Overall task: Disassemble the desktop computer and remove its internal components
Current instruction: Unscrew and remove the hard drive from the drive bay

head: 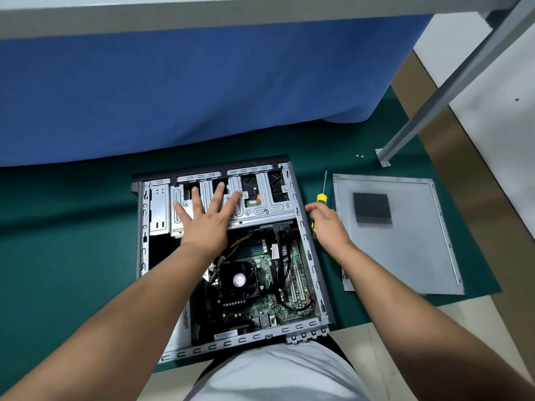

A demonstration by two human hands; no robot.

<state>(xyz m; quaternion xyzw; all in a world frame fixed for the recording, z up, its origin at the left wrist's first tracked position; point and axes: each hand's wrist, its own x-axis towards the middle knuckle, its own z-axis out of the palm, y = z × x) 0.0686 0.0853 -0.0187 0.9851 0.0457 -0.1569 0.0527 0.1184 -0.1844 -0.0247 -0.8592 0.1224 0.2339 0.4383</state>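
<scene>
The left hand (207, 215) lies flat with fingers spread on the drive cage (260, 209), at 12 o'clock inside the open computer case (307, 256). The right hand (328, 222), fingers loosely curled, covers the yellow screwdriver (322, 197) at the case's 3 o'clock; whether it grips is unclear. Brace the cage, then find its screws. The side panel (405, 256) crowds that flank; the green mat (72, 241) at 9 o'clock gives room.

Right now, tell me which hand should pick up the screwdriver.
Right. The right hand is already over the yellow-handled screwdriver, which lies on the green mat beside the case. The left hand lies spread flat on the drive cage, farther away.
</scene>
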